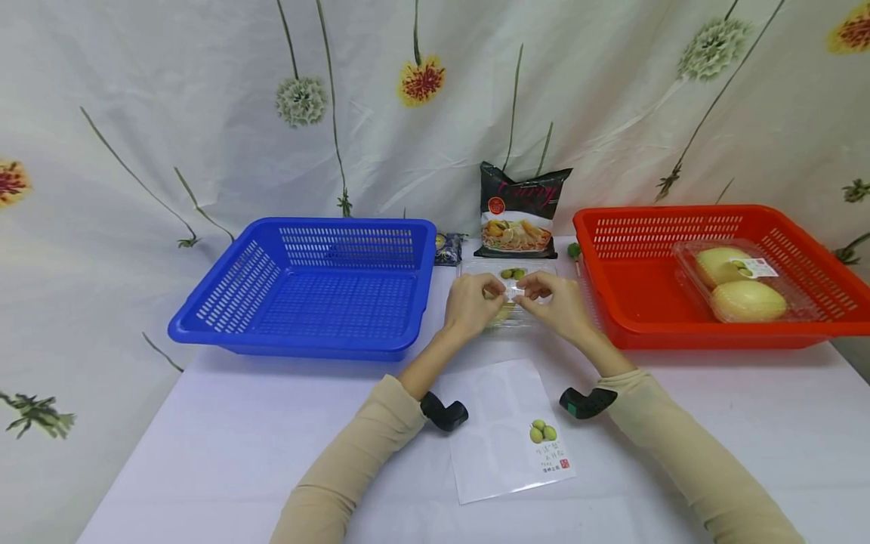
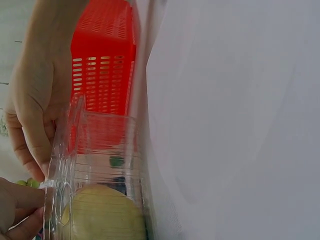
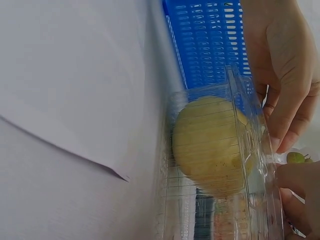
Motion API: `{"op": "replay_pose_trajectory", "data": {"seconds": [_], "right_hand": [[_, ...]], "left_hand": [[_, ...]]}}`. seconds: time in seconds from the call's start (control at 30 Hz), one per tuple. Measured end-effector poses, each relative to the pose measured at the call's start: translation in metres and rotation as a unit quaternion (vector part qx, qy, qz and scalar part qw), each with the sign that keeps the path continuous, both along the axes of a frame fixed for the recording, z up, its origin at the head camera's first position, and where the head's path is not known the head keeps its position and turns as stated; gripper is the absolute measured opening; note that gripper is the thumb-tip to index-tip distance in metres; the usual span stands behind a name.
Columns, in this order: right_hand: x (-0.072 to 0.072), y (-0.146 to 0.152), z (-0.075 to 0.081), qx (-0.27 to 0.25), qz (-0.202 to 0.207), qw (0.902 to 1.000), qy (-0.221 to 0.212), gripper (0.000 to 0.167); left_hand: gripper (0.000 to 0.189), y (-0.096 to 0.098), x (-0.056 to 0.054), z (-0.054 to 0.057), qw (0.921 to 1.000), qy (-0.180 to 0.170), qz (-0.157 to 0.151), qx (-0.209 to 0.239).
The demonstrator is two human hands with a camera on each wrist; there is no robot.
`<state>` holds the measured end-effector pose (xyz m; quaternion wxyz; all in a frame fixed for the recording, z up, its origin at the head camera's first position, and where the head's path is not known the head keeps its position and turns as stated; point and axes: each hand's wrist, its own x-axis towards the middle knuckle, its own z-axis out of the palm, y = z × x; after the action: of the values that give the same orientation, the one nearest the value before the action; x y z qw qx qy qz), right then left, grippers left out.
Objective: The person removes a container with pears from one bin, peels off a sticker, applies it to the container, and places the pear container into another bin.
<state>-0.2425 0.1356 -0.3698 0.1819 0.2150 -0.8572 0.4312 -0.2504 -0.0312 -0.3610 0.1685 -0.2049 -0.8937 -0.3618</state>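
Observation:
My left hand [image 1: 470,304] and right hand [image 1: 561,305] meet over a clear plastic fruit box [image 1: 526,323] in the middle of the table. Between thumb and fingers, each hand pinches one side of a small label [image 1: 513,291] printed with green fruit, at the box's lid. Through the ribbed wall in the right wrist view, a pale yellow fruit [image 3: 207,145] shows inside. The left wrist view has the right hand [image 2: 42,95] above and the left hand's fingertips [image 2: 25,200] at the lid edge. Nearer me lies a white label sheet [image 1: 485,446] bearing another green-fruit label [image 1: 544,432].
At left stands a blue basket [image 1: 292,349]. A red basket [image 1: 714,336] at right holds a labelled box of yellow fruit [image 1: 748,301]. Behind the hands are a black noodle packet [image 1: 519,215], a small dark packet [image 1: 448,248] and a small green object [image 1: 574,250].

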Motion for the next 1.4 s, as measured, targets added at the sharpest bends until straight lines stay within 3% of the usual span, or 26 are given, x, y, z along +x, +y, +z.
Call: {"op": "replay_pose_trajectory", "data": {"seconds": [0.37, 0.7, 1.07, 1.4], "right_hand": [[0.001, -0.001, 0.000, 0.007, -0.001, 0.9999, -0.012, 0.017], [0.000, 0.000, 0.001, 0.015, -0.001, 0.9995, -0.028, 0.018], [0.000, -0.001, 0.003, 0.018, 0.003, 0.9982, -0.057, 0.019], [0.000, 0.000, 0.005, 0.025, 0.006, 0.9979, -0.060, 0.021]], "left_hand": [[0.004, 0.000, 0.000, 0.004, 0.9994, -0.034, 0.003, -0.003], [0.003, 0.004, -0.002, 0.010, 0.9957, -0.069, 0.029, -0.056], [0.009, 0.007, -0.002, 0.014, 0.9913, -0.059, 0.064, -0.099], [0.012, 0.007, -0.006, 0.017, 0.9867, -0.097, 0.073, -0.108]]}}
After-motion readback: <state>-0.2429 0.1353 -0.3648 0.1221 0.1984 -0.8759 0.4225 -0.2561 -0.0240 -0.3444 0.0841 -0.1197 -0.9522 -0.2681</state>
